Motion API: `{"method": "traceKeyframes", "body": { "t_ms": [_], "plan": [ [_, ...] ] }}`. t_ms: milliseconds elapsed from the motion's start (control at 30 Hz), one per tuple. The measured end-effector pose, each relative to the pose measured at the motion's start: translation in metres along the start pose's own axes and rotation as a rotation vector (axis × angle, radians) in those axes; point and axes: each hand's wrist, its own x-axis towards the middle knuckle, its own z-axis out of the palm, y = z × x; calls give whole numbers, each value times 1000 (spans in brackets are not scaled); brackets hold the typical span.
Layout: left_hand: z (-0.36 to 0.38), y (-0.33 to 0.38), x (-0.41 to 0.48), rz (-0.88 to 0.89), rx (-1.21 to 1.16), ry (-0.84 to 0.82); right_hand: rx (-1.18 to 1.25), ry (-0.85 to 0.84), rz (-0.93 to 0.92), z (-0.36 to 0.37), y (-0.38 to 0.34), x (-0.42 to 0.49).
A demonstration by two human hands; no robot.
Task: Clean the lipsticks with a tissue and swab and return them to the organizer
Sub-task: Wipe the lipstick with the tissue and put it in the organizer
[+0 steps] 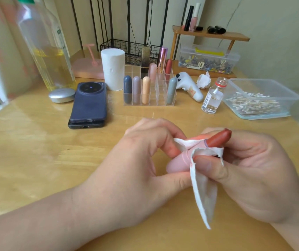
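The left grip (141, 160) pinches the pink lipstick (178, 163) by its base — the right grip (253, 178) pinches a tissue (202, 194) against its red tip, above the surface (36, 160).

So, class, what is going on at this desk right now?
A person is cleaning an open pale pink lipstick with a brown-red tip. The left hand grips its tube while the right hand pinches a torn white tissue round the collar below the tip. The clear acrylic organizer behind holds several capped lipsticks, with some compartments free.
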Motion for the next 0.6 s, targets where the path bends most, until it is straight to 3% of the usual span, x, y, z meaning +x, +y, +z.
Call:
{"method": "traceKeyframes", "body": {
  "t_ms": [133, 200, 433, 600],
  "plan": [
    [-15, -5, 2, 24, -29, -368, -79, -36, -3, -2, -2, 0],
    [-18, -8, 4, 39, 6, -423, -90, -38, 9, -3, -2, 0],
    [-2, -1, 1, 50, 4, -78, -200, -19, -24, -5, -2, -1],
    [4, -3, -1, -58, -79, -70, -131, -6, 0, -2, -2, -1]
  ]
}}
